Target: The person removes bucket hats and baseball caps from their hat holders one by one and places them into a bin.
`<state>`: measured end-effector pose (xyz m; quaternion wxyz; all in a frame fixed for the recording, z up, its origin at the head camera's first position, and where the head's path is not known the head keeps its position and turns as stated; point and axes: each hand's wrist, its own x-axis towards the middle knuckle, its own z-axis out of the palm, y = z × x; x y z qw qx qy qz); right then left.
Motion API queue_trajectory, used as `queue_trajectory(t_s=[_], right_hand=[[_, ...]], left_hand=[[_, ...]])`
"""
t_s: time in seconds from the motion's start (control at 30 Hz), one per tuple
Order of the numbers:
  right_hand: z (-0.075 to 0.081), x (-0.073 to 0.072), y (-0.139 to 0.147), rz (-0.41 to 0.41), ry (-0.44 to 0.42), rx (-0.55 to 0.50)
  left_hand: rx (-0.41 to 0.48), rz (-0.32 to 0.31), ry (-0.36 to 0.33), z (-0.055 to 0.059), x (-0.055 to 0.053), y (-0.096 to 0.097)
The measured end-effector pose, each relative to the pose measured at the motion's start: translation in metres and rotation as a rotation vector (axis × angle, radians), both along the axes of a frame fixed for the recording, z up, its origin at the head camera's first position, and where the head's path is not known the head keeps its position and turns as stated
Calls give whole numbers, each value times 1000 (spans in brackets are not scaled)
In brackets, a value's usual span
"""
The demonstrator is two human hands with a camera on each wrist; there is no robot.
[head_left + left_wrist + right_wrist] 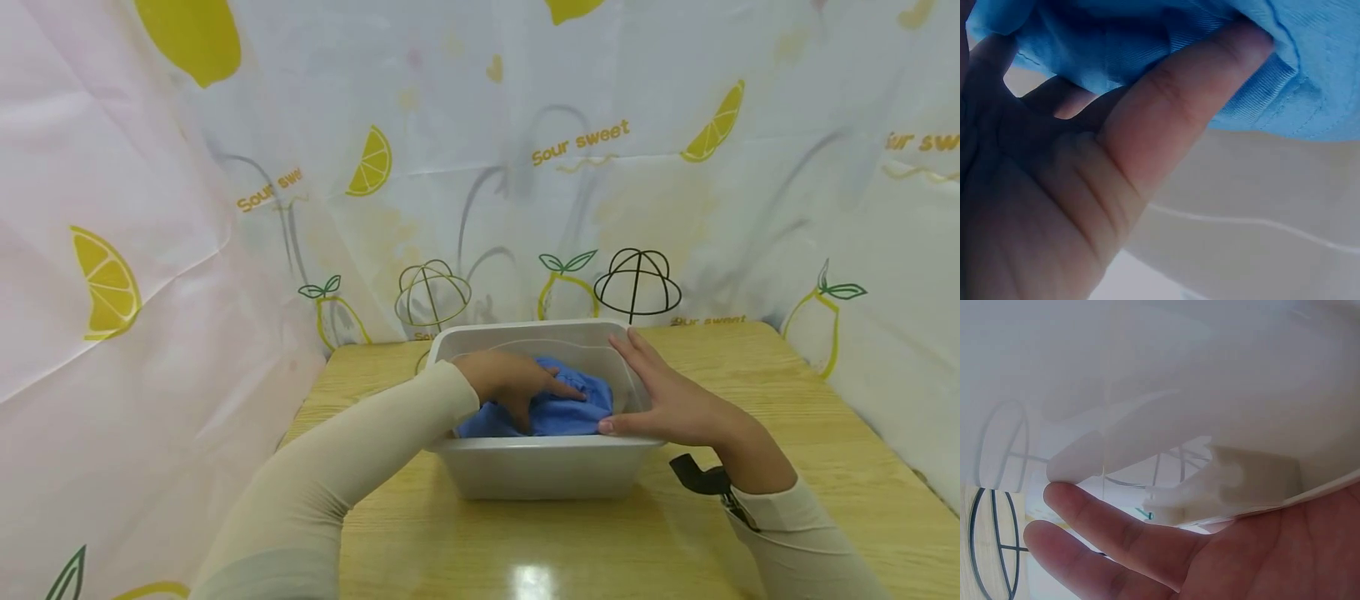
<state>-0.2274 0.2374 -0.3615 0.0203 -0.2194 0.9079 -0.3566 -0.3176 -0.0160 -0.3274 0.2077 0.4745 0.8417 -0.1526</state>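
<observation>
A white plastic basin point(543, 471) stands on the table with a crumpled blue hat point(592, 410) inside. Stitched seams and an inner band of the blue hat point(1310, 69) show in the left wrist view. My left hand point(513, 383) reaches into the basin and grips the hat; the thumb point(1172, 100) presses into a fabric fold, with the other fingers partly hidden by cloth. At the basin's right side, my right hand point(671, 404) rests along the rim. Its fingers point(1129, 531) are straight beside the glossy wall, and its thumb lies over the front right corner.
Two wire dome stands, one gold point(432, 296) and one black point(637, 283), rise behind the basin. The wooden table point(780, 400) extends on both sides. A fabric backdrop point(450, 83) with lemon prints hangs at the back and sides.
</observation>
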Motion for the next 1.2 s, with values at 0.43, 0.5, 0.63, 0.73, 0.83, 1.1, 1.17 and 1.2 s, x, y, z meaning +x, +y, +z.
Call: queue_trajectory(t_s=[0.43, 0.5, 0.63, 0.73, 0.83, 1.1, 1.17, 1.2], right_hand=[[-3, 2, 2, -2, -4, -13], [-4, 2, 1, 2, -7, -15], [-7, 1, 0, 7, -2, -11], [-7, 0, 0, 11, 5, -4], [-6, 0, 1, 15, 3, 2], [-4, 0, 5, -5, 43, 60], [-4, 0, 4, -30, 65, 89], [-3, 0, 4, -47, 78, 111]], left_hand=[[-32, 39, -29, -3, 0, 3], [-26, 38, -29, -2, 1, 2], [8, 26, -38, 1, 2, -3], [42, 35, -51, 7, 2, -7], [62, 34, -53, 14, 3, -10], [119, -3, -22, 36, 6, -24], [144, 6, -4, 39, 6, -35], [157, 20, 4, 40, 6, -41]])
